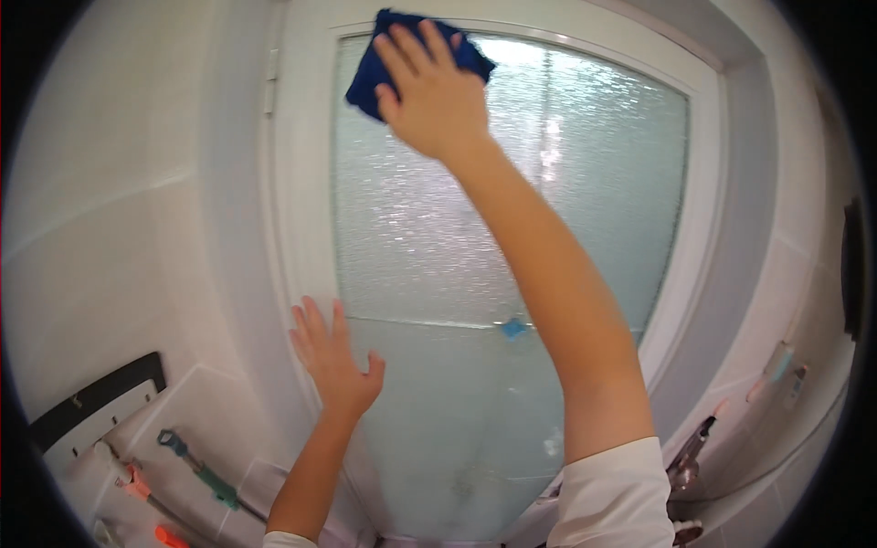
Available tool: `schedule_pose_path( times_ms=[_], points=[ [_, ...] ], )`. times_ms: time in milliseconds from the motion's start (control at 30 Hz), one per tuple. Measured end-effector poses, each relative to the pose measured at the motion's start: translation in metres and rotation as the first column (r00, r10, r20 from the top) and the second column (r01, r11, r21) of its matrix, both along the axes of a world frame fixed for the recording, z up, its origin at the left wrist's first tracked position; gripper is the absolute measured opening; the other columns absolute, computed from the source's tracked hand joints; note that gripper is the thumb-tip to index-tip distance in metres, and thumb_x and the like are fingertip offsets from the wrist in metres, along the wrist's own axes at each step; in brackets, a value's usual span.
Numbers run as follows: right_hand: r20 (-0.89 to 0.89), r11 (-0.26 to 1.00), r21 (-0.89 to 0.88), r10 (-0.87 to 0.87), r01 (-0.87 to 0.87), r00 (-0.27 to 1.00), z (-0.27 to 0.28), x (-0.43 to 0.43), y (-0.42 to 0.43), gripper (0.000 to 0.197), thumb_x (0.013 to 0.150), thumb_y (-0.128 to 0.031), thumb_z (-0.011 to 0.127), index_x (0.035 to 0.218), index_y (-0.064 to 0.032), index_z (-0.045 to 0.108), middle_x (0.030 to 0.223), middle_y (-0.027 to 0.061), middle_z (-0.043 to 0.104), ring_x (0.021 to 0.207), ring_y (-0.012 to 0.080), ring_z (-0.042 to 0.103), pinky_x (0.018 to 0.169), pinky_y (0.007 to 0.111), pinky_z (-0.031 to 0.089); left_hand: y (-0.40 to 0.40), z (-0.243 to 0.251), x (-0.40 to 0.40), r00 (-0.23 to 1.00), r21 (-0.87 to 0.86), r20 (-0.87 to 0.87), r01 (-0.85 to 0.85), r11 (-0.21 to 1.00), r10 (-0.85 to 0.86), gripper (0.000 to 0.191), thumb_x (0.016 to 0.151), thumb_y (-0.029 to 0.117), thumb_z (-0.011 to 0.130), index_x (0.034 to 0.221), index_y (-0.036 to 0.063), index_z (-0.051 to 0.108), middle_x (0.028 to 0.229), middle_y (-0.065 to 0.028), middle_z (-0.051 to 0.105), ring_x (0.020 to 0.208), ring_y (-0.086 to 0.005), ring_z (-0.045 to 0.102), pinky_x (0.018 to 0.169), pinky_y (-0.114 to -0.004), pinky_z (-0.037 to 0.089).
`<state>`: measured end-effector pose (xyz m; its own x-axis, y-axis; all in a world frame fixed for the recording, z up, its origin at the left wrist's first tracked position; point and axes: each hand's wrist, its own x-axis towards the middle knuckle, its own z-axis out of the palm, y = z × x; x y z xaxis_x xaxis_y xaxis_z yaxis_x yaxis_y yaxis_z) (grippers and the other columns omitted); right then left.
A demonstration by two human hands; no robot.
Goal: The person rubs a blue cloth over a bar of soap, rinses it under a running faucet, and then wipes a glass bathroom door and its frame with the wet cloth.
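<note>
A dark blue cloth (368,77) lies flat against the upper left corner of a textured glass door panel (425,240), overlapping the white door frame (305,171). My right hand (438,96) presses on it with the fingers spread, the arm reaching up across the glass. Lower down, my left hand (339,363) is at the left edge of the door, fingers apart and holding nothing; whether its palm touches the frame is hard to tell. A small blue shape (514,329) shows on the glass near a horizontal line.
Tiled walls flank the door. A black and white wall rack (103,404) is at the lower left, above handles, one with a green part (218,488), another with a pink part (136,481). A hair-dryer-like object (687,459) hangs at the lower right, near a cable.
</note>
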<state>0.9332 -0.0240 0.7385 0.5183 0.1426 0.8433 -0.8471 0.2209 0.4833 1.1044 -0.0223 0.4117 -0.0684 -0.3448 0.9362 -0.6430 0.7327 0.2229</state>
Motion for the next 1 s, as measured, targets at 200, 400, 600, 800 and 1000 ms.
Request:
schedule_pose_path(
  times_ms=[200,400,600,800,1000],
  points=[
    [0.225,0.968,-0.138,-0.176,0.210,0.959,0.030,-0.173,0.121,0.063,0.097,-0.044,0.049,0.153,-0.0138,0.041,0.160,0.0068,0.038,0.149,0.0326,0.030,0.122,0.051,0.023,0.017,0.014,-0.054,0.999,-0.009,-0.010,0.050,0.999,-0.050,0.093,0.075,0.020,0.069,0.157,0.0056,0.030,0.165,-0.0256,0.013,0.153,-0.0464,0.009,0.119,-0.063,0.007],
    [0.410,0.965,-0.075,-0.199,0.250,0.890,0.000,-0.285,0.219,0.065,0.099,-0.039,0.048,0.153,-0.0048,0.039,0.161,0.0155,0.035,0.148,0.0380,0.031,0.121,0.052,0.023,0.019,0.015,-0.067,0.999,-0.059,-0.047,0.020,0.998,-0.023,0.090,0.078,0.020,0.067,0.158,0.0069,0.029,0.166,-0.0226,0.017,0.154,-0.0427,0.012,0.120,-0.063,0.005],
    [0.446,0.952,-0.128,-0.194,0.277,0.874,-0.003,-0.247,0.171,0.063,0.101,-0.041,0.043,0.153,-0.0057,0.040,0.162,0.0142,0.033,0.150,0.0378,0.027,0.122,0.051,0.019,0.008,0.008,-0.027,0.995,-0.013,-0.044,0.085,0.996,-0.085,0.086,0.080,0.024,0.064,0.157,0.0062,0.031,0.164,-0.0221,0.024,0.152,-0.0398,0.021,0.120,-0.061,0.006],
    [0.094,0.990,-0.092,-0.101,0.110,0.990,0.000,-0.072,0.053,0.058,0.098,-0.040,0.053,0.147,-0.0110,0.050,0.154,0.0090,0.047,0.143,0.0330,0.040,0.119,0.050,0.026,-0.008,-0.021,0.026,0.998,0.025,-0.042,-0.052,0.998,0.053,0.084,0.078,0.026,0.065,0.153,0.0011,0.037,0.159,-0.0316,0.026,0.149,-0.0446,0.025,0.118,-0.063,0.013],
    [0.046,0.989,0.085,0.118,-0.121,0.992,-0.044,0.091,-0.051,0.063,0.096,-0.043,0.055,0.149,-0.0094,0.047,0.159,0.0057,0.039,0.148,0.0317,0.031,0.123,0.050,0.022,-0.001,-0.050,0.048,0.991,0.098,-0.091,0.106,0.989,-0.097,0.087,0.076,0.019,0.069,0.153,-0.0018,0.035,0.157,-0.0363,0.024,0.146,-0.0490,0.027,0.117,-0.059,0.021]
  ],
)
